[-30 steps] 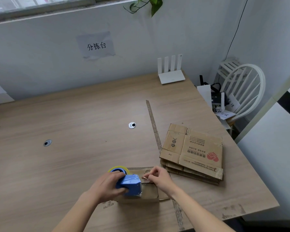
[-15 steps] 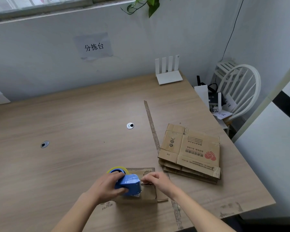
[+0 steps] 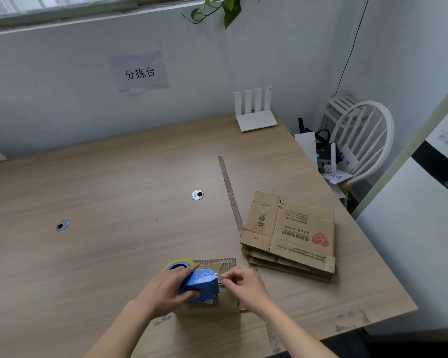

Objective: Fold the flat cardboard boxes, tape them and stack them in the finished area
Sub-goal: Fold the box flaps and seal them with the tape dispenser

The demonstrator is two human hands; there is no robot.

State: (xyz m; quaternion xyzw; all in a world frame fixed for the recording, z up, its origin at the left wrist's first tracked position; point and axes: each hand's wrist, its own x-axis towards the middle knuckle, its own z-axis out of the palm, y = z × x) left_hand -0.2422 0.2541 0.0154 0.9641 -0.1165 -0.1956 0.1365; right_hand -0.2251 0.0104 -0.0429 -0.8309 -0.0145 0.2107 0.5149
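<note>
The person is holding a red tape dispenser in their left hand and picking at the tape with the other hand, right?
Almost. The tape dispenser is blue, not red, as the head view shows. The rest holds: the left hand grips it over the cardboard box, and the right hand picks at the tape end with its fingers.

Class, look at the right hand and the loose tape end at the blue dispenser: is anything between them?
Nothing visible. The right hand pinches at the clear tape end at the front of the blue plastic tape dispenser, which the left hand grips over the brown cardboard box.
</note>
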